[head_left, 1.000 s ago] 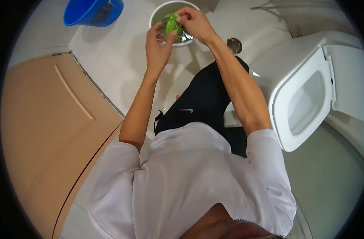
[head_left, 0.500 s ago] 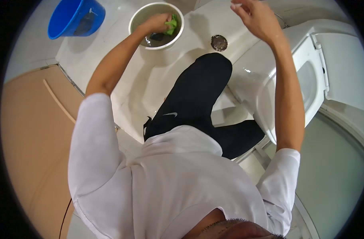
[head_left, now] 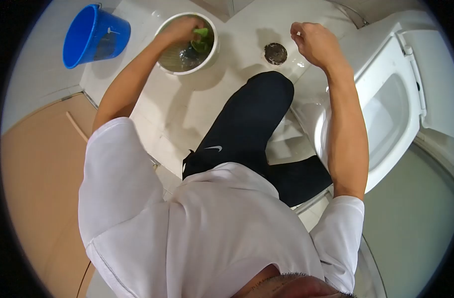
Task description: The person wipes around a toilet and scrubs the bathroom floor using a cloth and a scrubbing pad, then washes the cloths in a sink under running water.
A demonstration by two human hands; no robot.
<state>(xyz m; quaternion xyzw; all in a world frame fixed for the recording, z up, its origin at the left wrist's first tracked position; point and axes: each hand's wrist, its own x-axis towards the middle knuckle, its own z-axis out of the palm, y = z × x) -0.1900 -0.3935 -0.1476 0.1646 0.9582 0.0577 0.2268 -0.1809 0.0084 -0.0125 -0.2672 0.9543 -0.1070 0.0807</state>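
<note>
My left hand (head_left: 181,30) is down inside a white round basin (head_left: 214,49), closed on a crumpled green cloth (head_left: 201,41). Cloudy water (head_left: 173,58) stands in the basin, and a dark patch shows below the cloth; part of my fingers is hidden behind it. My right hand (head_left: 317,45) hovers over the floor beside the round floor drain (head_left: 275,53), its fingers curled in and nothing visible in them.
At the upper left stands a blue bucket (head_left: 110,37). A white toilet (head_left: 381,119) with raised lid is close against my right forearm. My bent knee in black trousers (head_left: 251,109) lies between both arms. A tan door panel (head_left: 43,174) is at left.
The basin, bucket and toilet have shifted in view as my head moved. My left hand moved the green cloth within the basin. My right hand came lower, its fingers curling in more.
</note>
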